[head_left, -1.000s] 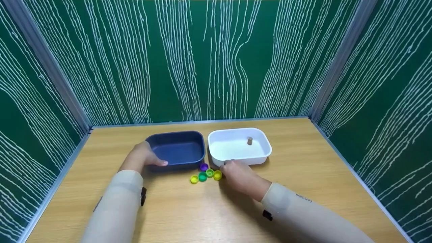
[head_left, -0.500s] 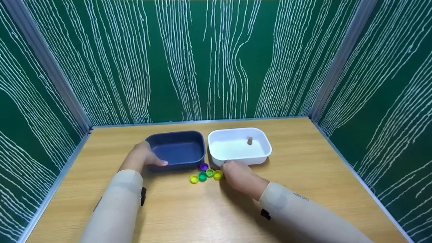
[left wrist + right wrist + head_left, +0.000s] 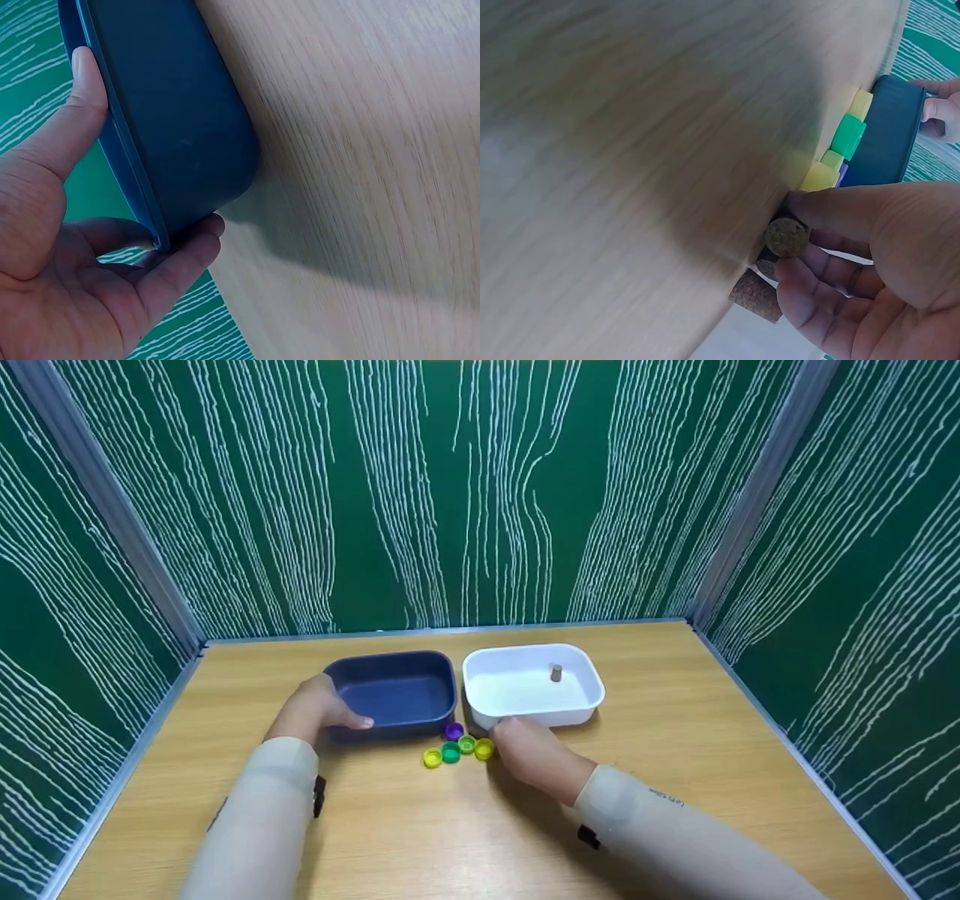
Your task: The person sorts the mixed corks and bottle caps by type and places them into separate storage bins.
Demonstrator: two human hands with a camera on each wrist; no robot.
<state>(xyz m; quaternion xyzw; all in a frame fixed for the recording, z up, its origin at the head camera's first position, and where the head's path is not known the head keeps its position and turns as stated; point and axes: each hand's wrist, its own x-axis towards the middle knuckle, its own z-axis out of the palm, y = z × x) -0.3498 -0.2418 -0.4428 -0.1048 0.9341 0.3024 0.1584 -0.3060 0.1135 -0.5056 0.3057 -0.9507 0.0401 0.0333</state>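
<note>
The right grip (image 3: 536, 754) pinched a cork (image 3: 787, 237), probably light, springy, best held by its sides, while the left grip (image 3: 311, 709) clasped a blue tray (image 3: 176, 112).

The count runs to one left hand (image 3: 319, 709), one right hand (image 3: 536, 751), one navy tray (image 3: 394, 701), one white tray (image 3: 510, 682), five small caps (image 3: 451, 752) (two yellow, one green, one lime, one purple) and at least three corks (image 3: 756, 295), some partly hidden.
</note>
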